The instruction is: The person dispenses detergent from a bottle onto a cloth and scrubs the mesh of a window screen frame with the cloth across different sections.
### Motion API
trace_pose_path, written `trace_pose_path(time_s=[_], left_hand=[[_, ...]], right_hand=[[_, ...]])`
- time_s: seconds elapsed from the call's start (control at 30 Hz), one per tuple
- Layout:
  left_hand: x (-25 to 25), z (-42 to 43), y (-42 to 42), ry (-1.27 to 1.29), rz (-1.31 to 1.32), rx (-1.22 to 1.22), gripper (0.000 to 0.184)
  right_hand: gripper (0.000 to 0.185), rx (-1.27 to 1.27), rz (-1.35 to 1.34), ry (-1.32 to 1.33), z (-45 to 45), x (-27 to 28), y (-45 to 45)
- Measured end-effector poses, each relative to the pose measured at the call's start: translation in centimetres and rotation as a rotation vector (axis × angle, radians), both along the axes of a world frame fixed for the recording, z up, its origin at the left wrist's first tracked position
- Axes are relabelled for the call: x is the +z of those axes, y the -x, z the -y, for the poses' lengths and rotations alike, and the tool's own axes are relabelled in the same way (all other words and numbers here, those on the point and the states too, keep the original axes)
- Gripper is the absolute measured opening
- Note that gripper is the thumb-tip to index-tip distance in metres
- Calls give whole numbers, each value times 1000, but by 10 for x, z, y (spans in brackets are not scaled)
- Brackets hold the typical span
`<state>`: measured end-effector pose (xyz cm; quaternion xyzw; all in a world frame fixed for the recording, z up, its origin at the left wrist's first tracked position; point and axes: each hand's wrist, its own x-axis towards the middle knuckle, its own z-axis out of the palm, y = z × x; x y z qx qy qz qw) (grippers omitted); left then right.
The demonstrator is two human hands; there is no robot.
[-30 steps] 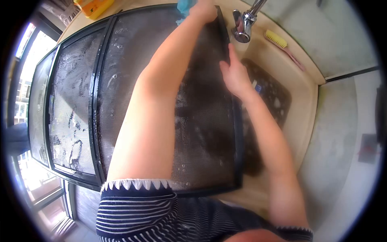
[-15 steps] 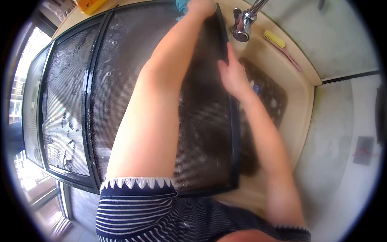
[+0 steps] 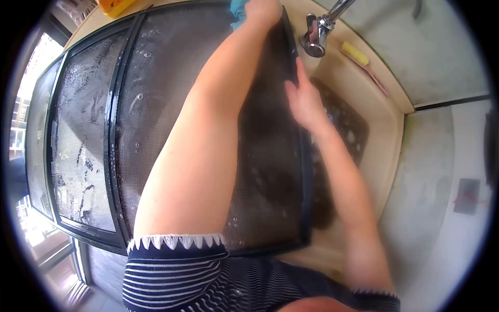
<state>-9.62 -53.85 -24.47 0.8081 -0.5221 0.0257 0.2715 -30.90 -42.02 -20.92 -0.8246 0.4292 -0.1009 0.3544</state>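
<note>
A large black-framed window screen (image 3: 267,182) with wet, soapy mesh lies across the sink. At its far end my left hand (image 3: 264,12) is closed on a teal cloth (image 3: 238,11), pressed to the mesh near the top right corner. My right hand (image 3: 307,104) grips the screen's right frame bar, the thumb over the mesh side and a finger stretched along the bar. Its other fingers are hidden. My left forearm covers part of the mesh.
A chrome faucet (image 3: 316,41) stands just beyond the screen's right edge. Dark water with suds shows in the beige sink (image 3: 384,156). A yellow-bristled brush (image 3: 355,53) lies on the sink's rim. At the upper left is an orange-yellow container (image 3: 113,6).
Both hands have shifted slightly to the right in view, and the right hand a little lower. The cloth stays in my left hand, and the screen is almost where it was.
</note>
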Motion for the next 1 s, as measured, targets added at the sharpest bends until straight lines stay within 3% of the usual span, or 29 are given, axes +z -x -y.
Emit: trace_pose_path(time_s=[0.03, 0.13, 0.27, 0.37, 0.53, 0.57, 0.67, 0.8, 1.0], left_hand=[[-2, 2, 2, 91, -69, 94, 25], [11, 5, 4, 125, -165, 170, 27], [31, 3, 9, 3, -220, 176, 29], [24, 12, 10, -95, -53, 10, 28], [33, -18, 25, -131, -42, -78, 26], [38, -26, 27, -233, 109, -232, 26], [2, -25, 6, 49, 126, -338, 20], [31, 9, 12, -91, -84, 102, 28], [30, -4, 14, -107, -73, -40, 26]], right_hand=[[59, -14, -34, -61, -3, 4, 0], [58, 24, 78, 130, -4, -7, 0], [58, 1, 45, 49, 0, -7, 2], [58, 39, 136, 195, 1, -20, 5], [58, 12, 149, 69, 3, -18, 5], [58, 18, 161, 81, 4, -20, 5], [58, 19, 143, 151, 2, -18, 5], [57, 10, 126, 130, 3, -17, 4], [57, 5, 138, 133, 1, -14, 3]])
